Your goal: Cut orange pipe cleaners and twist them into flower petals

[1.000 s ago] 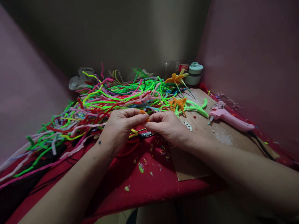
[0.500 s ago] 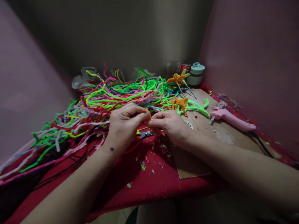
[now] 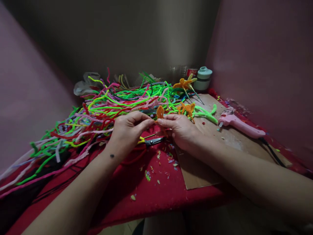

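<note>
Between my two hands is an orange pipe cleaner, bent into a loop that stands up above the fingertips. My left hand pinches its lower part between thumb and forefinger. On the other side, my right hand holds it at the base of the loop, and an orange end hangs below the fingers. Scissors with yellow on the handle lie just under the hands on the red cloth. An orange pipe-cleaner flower with a light green stem rests behind my right hand.
A large pile of coloured pipe cleaners spreads across the back and left. A pink glue gun lies on the brown board at right. Behind stand a pale green bottle and more orange and yellow flowers. Scraps dot the cloth.
The orange loop now stands up above the fingertips, where it was mostly hidden. Both hands have shifted slightly, and more of the scissors shows below them. The whole view has moved a little.
</note>
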Available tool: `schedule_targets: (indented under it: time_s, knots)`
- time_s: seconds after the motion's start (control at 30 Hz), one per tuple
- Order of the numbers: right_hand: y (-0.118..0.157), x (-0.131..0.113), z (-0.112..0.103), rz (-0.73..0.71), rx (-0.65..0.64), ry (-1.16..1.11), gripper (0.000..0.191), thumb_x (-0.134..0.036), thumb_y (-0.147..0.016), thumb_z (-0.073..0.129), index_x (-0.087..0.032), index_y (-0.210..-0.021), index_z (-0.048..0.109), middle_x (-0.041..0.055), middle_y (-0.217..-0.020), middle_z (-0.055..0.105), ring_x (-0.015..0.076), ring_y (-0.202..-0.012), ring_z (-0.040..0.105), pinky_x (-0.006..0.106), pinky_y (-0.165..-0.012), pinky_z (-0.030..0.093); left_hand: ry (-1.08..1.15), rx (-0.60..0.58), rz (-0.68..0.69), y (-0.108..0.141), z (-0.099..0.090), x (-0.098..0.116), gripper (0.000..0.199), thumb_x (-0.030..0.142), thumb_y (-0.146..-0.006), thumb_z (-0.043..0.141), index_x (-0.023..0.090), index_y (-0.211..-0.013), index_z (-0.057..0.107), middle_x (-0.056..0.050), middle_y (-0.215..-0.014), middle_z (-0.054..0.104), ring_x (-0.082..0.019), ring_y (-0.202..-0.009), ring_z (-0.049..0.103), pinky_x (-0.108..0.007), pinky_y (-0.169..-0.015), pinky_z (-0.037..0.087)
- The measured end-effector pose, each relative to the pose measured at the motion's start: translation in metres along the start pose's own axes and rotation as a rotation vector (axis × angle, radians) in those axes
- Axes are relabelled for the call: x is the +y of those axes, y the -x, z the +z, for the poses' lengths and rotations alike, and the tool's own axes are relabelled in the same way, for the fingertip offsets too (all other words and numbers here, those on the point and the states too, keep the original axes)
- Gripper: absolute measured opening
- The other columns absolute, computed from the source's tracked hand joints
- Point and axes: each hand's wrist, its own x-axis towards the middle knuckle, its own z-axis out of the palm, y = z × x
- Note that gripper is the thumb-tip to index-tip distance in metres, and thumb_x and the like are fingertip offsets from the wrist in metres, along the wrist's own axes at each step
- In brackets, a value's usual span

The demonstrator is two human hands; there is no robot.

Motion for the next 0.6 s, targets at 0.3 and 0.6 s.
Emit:
schedule_targets:
  time_s: [0.3,0.6]
  knots:
    - [-0.004,-0.001,0.001,0.001,0.077,-0.061,0.017,-0.012,-0.067,0.066,-0.016,-0.058,0.052,-0.003,-0.054,0.051,0.0079,-0.048,0.044,0.025,-0.053,0.036,0.147,-0.013,-0.176,-0.005,0.002,-0.006,0.021,0.03,-0.069,0.069,0.016,-0.056,0.062,0.002,-0.05,0.052,-0.01,-0.048,0.043,-0.023,-0.05,0.032]
    - [-0.009,-0.001,0.0,0.041,0.097,-0.284,0.011,-0.013,-0.076,0.062,-0.016,-0.067,0.057,-0.0002,-0.063,0.057,0.0098,-0.056,0.051,0.025,-0.058,0.043,0.615,-0.228,-0.466,-0.002,0.016,-0.01,0.026,0.03,-0.065,0.075,0.014,-0.084,0.068,-0.001,-0.071,0.063,-0.007,-0.052,0.049,-0.019,-0.051,0.037]
